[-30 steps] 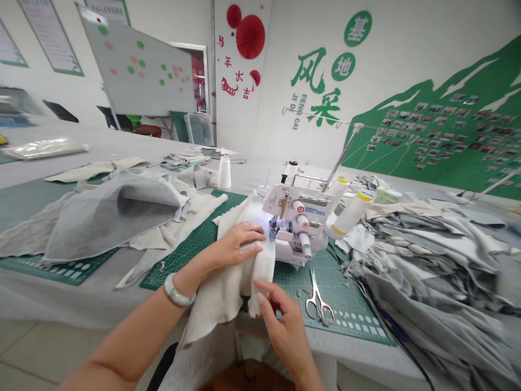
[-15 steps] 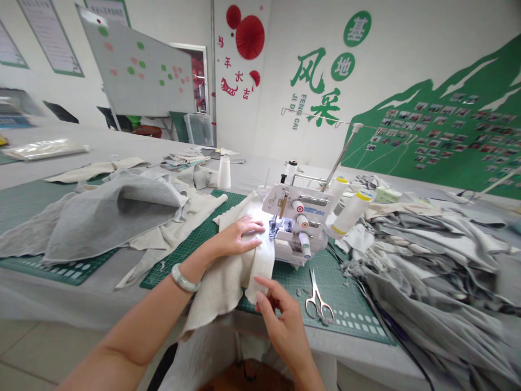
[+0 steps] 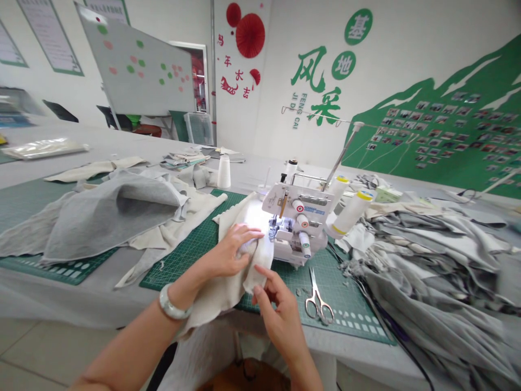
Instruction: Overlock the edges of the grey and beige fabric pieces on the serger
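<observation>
Cream ribbed fabric (image 3: pixel 220 296) lies under the lit needle area of a white overlock sewing machine (image 3: pixel 295 217) and hangs over the table's front edge. My left hand (image 3: pixel 228 252), with a pale bangle on its wrist, rests on the fabric left of the presser foot. Its fingers are stretched out and its thumb is spread apart, with a fold of cloth showing between. Closer to me, my right hand (image 3: pixel 280 312) pinches the fabric's near edge between thumb and forefinger. Silver scissors (image 3: pixel 319 301) lie to the right of that hand.
A green cutting mat (image 3: pixel 354 315) lies beneath the machine. Grey and cream cloth (image 3: pixel 439 271) is heaped on the right, and grey fabric pieces (image 3: pixel 109 217) spread at the left. A white thread cone (image 3: pixel 223 172) stands behind. Thread spools (image 3: pixel 352 214) sit at the machine's right.
My left hand has shifted back toward me and its thumb has come down nearer the right hand. The fabric's near end has moved slightly toward the machine, with my right hand following.
</observation>
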Available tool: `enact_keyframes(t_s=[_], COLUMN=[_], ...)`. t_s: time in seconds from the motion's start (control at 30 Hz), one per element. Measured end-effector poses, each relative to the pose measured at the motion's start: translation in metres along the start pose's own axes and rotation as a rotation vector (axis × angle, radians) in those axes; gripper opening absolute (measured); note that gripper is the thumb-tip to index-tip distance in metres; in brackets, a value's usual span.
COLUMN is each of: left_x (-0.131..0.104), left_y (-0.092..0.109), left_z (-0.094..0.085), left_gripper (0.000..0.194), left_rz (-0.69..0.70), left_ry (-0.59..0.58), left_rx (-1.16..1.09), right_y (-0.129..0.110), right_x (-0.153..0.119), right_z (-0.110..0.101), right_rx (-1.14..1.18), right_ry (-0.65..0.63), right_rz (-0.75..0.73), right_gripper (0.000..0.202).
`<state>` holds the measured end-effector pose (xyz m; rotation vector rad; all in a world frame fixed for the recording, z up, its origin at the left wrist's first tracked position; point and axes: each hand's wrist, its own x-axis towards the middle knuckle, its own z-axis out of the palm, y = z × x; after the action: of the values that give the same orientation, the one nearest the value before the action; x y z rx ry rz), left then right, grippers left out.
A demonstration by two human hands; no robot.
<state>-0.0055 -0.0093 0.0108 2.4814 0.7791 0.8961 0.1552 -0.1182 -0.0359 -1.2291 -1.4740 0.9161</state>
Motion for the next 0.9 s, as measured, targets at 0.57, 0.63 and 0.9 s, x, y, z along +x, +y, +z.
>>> enact_keyframes(t_s=[0.57,0.63,0.9], left_x=[0.011,0.019,0.031], left_y=[-0.026,-0.006,-0.006], left_z=[-0.034,-0.026,0.005], left_gripper=[0.049,0.044,0.027], left_rz=[-0.049,0.009,0.027], left_ry=[0.078,0.078,-0.026], left_rx=[0.281,0.313,0.200], right_y=[0.001,0.000,-0.003], right_x=[0.009,0.011,0.016], right_z=[0.002,0.002,0.002], right_rx=[0.088,0.101,0.086], right_ry=[0.080,0.083,0.086], right_rz=[0.043,0.041,0.045], right_gripper=[0.047,0.046,0.046])
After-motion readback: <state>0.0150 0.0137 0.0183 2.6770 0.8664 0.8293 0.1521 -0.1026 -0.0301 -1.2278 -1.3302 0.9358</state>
